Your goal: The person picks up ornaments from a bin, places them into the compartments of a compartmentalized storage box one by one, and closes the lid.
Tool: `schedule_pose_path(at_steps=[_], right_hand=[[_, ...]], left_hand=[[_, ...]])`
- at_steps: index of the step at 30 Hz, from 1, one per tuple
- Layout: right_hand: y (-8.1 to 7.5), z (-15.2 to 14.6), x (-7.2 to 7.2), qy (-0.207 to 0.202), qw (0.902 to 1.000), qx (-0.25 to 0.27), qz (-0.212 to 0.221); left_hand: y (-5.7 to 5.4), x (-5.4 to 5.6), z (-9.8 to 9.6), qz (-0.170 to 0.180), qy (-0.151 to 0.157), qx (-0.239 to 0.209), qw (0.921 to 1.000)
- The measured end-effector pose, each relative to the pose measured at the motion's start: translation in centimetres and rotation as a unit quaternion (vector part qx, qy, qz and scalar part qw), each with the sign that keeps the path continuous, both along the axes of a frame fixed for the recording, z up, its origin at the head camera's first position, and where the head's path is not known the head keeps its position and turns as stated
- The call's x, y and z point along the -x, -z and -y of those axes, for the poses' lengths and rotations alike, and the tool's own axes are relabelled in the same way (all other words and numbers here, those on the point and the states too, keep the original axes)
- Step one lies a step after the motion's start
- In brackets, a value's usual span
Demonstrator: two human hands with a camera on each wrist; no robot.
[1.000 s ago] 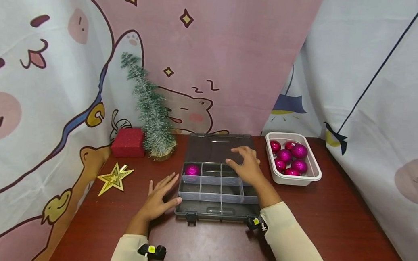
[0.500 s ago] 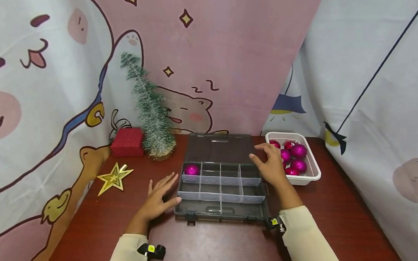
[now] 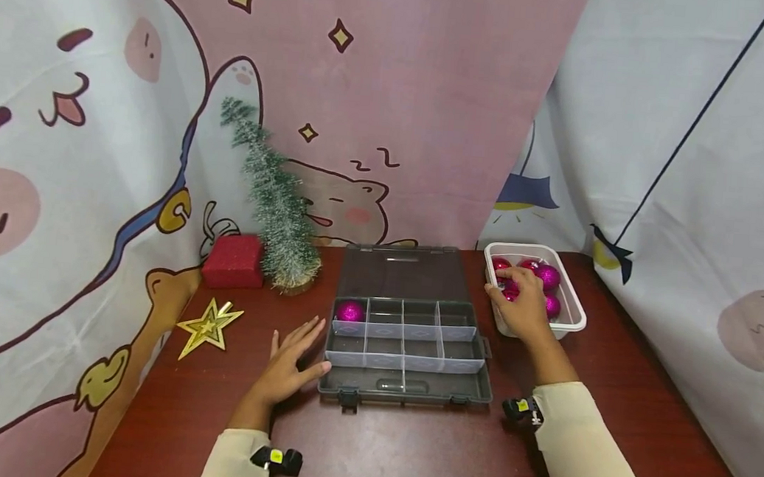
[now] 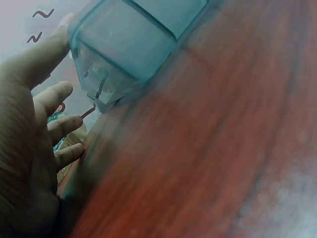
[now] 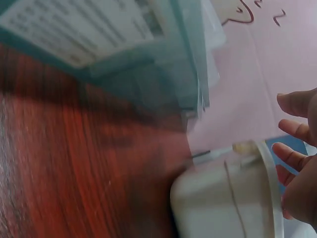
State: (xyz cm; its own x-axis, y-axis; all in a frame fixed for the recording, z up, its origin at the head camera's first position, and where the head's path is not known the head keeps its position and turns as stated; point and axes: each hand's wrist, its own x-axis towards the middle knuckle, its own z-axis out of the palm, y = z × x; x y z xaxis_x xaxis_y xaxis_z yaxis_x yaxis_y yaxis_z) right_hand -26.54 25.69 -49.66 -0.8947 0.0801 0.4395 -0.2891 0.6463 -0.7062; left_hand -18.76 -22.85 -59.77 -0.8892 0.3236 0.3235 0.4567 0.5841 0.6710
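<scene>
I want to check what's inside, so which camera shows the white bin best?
The head view: it shows the white bin from above, balls inside, partly behind the right hand. The right wrist view catches only outer wall and some rim; the left wrist view, nothing.

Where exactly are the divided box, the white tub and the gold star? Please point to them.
Divided box [image 3: 362, 378], head view: bare floor of its front left compartment.
White tub [image 3: 568, 308], head view: inner wall, right side.
Gold star [image 3: 207, 327], head view: its centre.

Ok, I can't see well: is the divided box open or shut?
Open: its dark lid lies folded back, leaving the compartments and one pink ball uncovered.
</scene>
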Motion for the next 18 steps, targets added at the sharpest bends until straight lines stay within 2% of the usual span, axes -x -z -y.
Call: schedule_pose_path(at_steps=[4,8,14,18], right_hand=[[0.6,-1.3,0.3,0.016,0.9996,0.014,-0.017],[0.6,-3.0,0.5,0.025,0.999,0.025,-0.026],[-0.1,-5.5,0.1,0.079,0.9965,0.001,0.027],[-0.4,-7.0,0.5,0.097,0.9935,-0.028,0.053]], left_hand=[[-0.6,-0.4,-0.2,-0.009,-0.001,-0.008,0.9999],[-1.1,-0.6,-0.3,-0.014,-0.002,-0.011,0.9998],[-0.7,-0.3,-0.2,-0.021,0.0,-0.006,0.9998],[-1.2,-0.4,-0.3,-0.003,-0.001,0.003,1.0]])
